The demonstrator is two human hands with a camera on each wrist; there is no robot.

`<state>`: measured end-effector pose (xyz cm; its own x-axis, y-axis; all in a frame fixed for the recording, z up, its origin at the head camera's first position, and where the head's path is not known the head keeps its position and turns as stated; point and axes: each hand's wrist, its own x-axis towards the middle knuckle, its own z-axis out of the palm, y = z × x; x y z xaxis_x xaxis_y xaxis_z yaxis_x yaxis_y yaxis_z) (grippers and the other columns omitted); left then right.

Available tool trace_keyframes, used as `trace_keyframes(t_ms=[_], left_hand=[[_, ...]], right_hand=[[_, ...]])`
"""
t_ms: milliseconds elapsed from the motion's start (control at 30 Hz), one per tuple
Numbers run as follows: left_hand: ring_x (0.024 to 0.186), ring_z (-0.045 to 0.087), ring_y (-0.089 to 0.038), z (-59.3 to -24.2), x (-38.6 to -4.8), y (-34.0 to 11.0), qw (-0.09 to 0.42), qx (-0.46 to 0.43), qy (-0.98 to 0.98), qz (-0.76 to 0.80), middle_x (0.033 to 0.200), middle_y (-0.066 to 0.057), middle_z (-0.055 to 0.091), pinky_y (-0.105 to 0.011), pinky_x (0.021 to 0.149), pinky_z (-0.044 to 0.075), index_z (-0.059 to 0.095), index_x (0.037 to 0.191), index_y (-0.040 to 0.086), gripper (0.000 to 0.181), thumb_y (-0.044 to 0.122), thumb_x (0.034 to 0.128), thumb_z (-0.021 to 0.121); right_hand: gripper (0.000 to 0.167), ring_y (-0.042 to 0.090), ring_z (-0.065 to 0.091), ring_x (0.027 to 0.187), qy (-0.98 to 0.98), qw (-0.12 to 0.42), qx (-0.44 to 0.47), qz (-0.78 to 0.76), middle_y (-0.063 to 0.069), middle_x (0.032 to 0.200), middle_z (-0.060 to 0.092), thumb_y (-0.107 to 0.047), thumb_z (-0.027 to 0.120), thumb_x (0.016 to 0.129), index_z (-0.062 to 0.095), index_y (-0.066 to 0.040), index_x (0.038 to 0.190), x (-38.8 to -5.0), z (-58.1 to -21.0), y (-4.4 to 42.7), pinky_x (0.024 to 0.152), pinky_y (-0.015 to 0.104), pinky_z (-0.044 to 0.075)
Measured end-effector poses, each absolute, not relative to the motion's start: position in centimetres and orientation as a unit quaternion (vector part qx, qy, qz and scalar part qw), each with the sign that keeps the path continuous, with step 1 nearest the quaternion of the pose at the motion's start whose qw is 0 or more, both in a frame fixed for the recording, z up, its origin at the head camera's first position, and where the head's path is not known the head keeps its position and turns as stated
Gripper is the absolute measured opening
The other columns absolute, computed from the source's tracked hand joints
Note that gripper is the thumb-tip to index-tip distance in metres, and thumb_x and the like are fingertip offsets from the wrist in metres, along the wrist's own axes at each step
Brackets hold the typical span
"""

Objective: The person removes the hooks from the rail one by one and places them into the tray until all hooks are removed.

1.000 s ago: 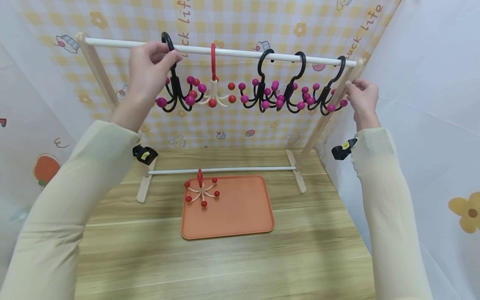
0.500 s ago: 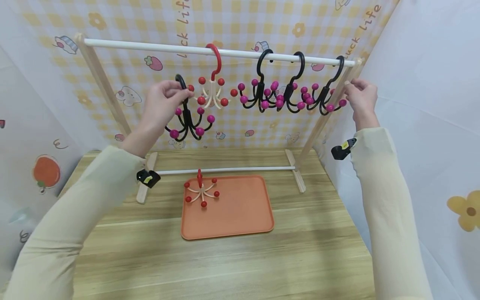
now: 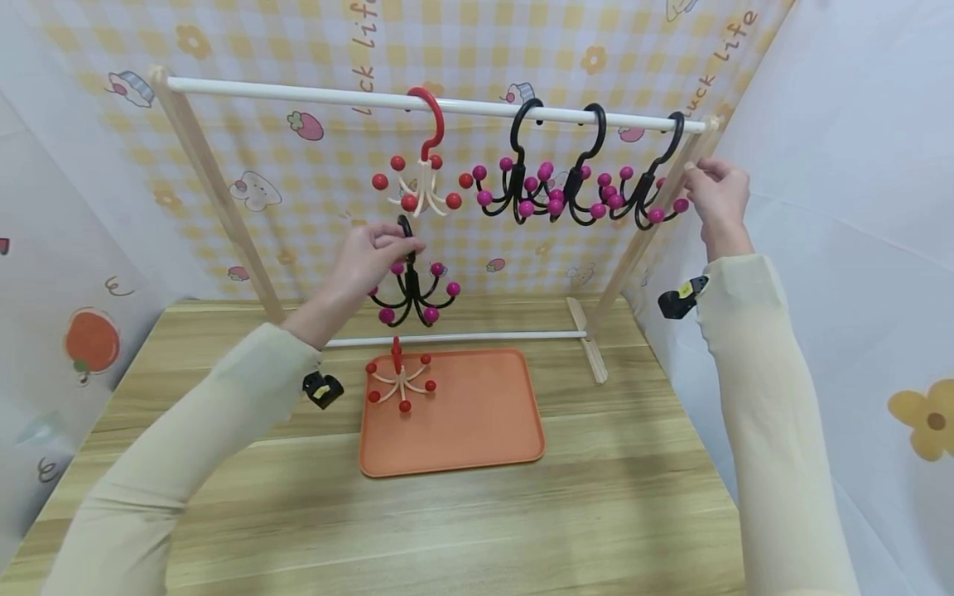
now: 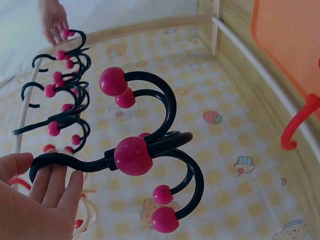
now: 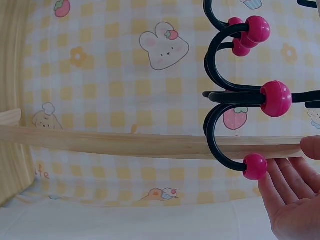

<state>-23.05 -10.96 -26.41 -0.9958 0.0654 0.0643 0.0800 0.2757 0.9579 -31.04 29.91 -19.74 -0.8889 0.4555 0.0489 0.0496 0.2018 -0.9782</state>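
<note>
My left hand [image 3: 373, 252] pinches the black hanger [image 3: 412, 285] by its hook, thumb against fingers. The held hanger is below the rail [image 3: 298, 93] and apart from it. My right hand [image 3: 721, 194] grips the post [image 5: 125, 145] near its upper end, thumb opposing fingers. On the rail: one red hanger [image 3: 425, 178] and, to its right, three more black hangers [image 3: 574, 182]. Below, on the counter [image 3: 477, 538], the tray [image 3: 477, 422] carries a second red hanger [image 3: 402, 377] toward its far left corner. Status, as I judge it: four units hung, one on the tray, one in transfer. Setting down the held unit is not yet done; whether the hung units count as finished, I cannot tell.
</note>
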Motion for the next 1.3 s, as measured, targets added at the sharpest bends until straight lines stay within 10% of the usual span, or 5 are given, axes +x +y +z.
trace_keyframes(t_ms=[1300], left_hand=[[0.088, 0.059, -0.03, -39.4, -21.2, -5.4, -0.126, -0.044, -0.801, -0.583, 0.096, -0.019, 0.062, -0.038, 0.074, 0.045, 0.051, 0.094, 0.0, 0.025, 0.017, 0.0822, 0.064]], right_hand=[[0.045, 0.009, 0.048, 0.099, -0.755, 0.164, -0.162, 0.613, 0.002, 0.126, 0.047, -0.028, 0.054, 0.088, 0.045, -0.013, 0.129, -31.0, -19.8, 29.9, 0.096, 0.024, 0.032]])
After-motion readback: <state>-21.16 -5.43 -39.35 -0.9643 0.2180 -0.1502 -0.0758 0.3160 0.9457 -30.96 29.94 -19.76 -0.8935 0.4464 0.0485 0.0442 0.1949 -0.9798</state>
